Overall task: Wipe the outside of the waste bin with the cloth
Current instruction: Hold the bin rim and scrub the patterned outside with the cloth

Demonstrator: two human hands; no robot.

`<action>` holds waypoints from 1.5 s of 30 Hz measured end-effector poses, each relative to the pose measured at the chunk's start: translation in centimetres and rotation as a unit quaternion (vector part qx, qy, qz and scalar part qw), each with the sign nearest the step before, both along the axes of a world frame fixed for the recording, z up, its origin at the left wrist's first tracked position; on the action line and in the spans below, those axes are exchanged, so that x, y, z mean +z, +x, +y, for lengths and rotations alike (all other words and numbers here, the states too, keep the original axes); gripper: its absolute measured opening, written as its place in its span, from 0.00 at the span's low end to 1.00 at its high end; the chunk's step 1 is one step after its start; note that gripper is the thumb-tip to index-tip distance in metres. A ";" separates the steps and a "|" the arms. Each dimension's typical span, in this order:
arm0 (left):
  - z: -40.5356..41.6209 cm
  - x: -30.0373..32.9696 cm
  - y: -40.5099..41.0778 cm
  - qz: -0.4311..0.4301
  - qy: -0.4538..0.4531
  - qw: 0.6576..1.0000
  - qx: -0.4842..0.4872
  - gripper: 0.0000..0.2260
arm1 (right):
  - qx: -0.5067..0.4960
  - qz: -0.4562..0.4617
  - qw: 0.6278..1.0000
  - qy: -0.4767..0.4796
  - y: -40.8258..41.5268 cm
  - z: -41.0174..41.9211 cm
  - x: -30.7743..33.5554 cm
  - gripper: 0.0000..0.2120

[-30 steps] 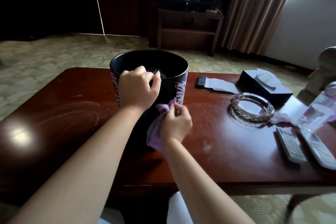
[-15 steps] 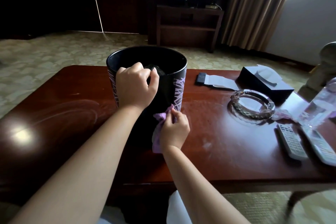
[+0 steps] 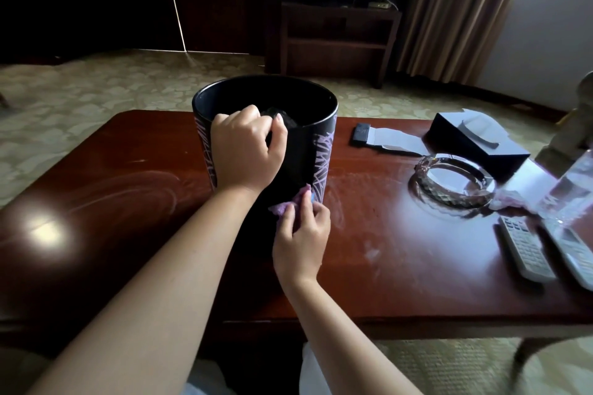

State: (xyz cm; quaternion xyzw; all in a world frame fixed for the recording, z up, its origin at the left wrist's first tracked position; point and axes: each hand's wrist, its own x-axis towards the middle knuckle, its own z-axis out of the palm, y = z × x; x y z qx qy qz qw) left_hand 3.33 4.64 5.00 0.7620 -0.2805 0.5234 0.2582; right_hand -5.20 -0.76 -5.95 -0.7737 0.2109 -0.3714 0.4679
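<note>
A black waste bin [image 3: 308,151] with pale line patterns on its sides stands upright on the dark red wooden table [image 3: 401,266]. My left hand [image 3: 245,152] grips the bin's near rim, fingers curled over the edge. My right hand [image 3: 301,239] holds a bunched purple cloth [image 3: 290,205] against the lower front of the bin, close to the tabletop. Most of the cloth is hidden behind my right hand. Something dark lies inside the bin, partly hidden by my left hand.
To the right on the table are a glass ashtray [image 3: 454,181], a black tissue box [image 3: 478,141], two remote controls [image 3: 526,248], a clear plastic bottle [image 3: 574,183] and a small black item with paper [image 3: 385,138]. A TV stand [image 3: 337,38] stands beyond.
My right hand has slid the cloth down the bin's front, from mid-height to near the base. My left hand has kept its grip on the rim.
</note>
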 end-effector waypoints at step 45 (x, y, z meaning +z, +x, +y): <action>-0.2 0.0 0.2 -0.002 -0.005 1.000 0.015 0.17 | 0.109 0.351 0.930 -0.029 0.6 -4.8 -4.1 0.18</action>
